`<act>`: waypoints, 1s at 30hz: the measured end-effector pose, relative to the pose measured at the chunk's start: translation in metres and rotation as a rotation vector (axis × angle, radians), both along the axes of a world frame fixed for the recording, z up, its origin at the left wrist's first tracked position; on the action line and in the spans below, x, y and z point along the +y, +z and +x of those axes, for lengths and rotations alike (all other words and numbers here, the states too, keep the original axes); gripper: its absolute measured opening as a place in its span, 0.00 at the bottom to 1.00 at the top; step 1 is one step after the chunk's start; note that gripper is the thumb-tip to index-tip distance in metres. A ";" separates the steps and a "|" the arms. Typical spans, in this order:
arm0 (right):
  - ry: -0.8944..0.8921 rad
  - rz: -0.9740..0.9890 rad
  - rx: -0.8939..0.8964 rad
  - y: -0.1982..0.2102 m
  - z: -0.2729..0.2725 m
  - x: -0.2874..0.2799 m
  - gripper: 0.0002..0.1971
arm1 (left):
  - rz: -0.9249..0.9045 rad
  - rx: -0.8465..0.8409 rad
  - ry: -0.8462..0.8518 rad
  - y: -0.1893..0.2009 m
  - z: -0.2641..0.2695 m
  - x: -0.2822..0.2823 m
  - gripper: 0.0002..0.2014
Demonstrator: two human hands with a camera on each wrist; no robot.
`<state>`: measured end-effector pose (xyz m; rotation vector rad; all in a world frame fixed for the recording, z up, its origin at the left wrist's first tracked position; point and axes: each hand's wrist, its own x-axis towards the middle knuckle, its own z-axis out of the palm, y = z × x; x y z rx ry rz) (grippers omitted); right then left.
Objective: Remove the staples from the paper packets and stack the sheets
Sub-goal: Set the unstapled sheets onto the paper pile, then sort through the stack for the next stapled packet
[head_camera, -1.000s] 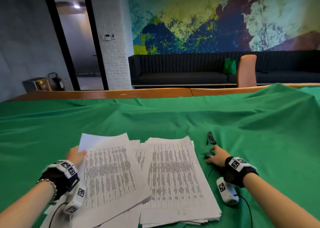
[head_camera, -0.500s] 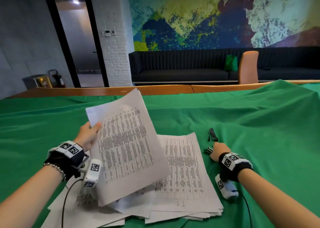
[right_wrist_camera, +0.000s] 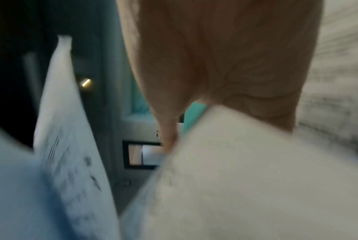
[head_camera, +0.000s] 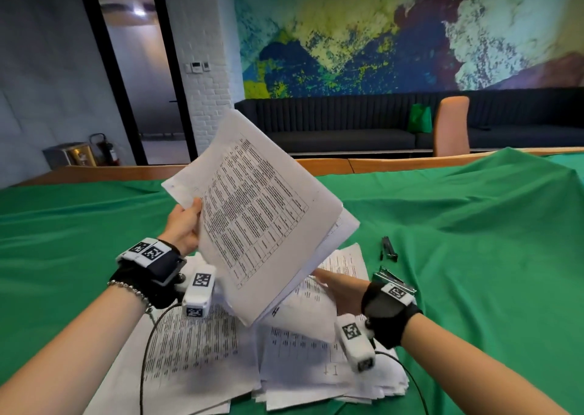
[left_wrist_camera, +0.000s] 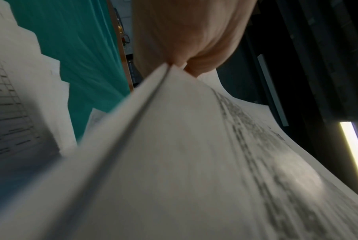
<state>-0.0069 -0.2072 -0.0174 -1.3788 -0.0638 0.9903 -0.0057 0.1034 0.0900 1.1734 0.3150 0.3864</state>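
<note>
My left hand (head_camera: 186,222) grips the left edge of a printed paper packet (head_camera: 252,212) and holds it raised and tilted above the table. In the left wrist view, the thumb and fingers (left_wrist_camera: 194,65) pinch the packet's edge (left_wrist_camera: 174,129). My right hand (head_camera: 341,291) reaches under the packet's hanging back sheets and holds them; paper (right_wrist_camera: 235,162) hides its fingers, with the thumb (right_wrist_camera: 167,129) alongside. Under both hands lie a loose pile of sheets (head_camera: 189,351) and a stack of sheets (head_camera: 316,370). A black staple tool (head_camera: 388,249) lies on the cloth right of the papers.
A shiny metal object (head_camera: 392,280) lies just behind my right wrist. Green cloth (head_camera: 474,256) covers the table, rumpled into a ridge at the right. Camera cables trail over the papers. Beyond the wooden table edge (head_camera: 316,165) stand an orange chair (head_camera: 450,124) and a dark sofa.
My left hand has lifted the packet off the left pile and tilted it up. My right hand left the tools on the cloth and moved left under the packet.
</note>
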 end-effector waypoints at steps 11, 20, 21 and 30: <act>-0.450 -0.376 -0.426 -0.015 0.022 -0.045 0.34 | 0.213 0.092 0.280 -0.027 -0.010 0.037 0.11; -0.269 -0.758 -0.508 -0.012 0.027 -0.084 0.49 | 0.797 0.452 0.192 -0.086 -0.033 0.094 0.14; -0.236 -0.785 -0.505 -0.009 0.025 -0.086 0.50 | 0.847 0.488 0.179 -0.091 -0.034 0.101 0.14; -0.113 -0.834 -0.532 -0.006 0.014 -0.102 0.50 | 1.114 0.670 0.187 -0.109 -0.035 0.111 0.12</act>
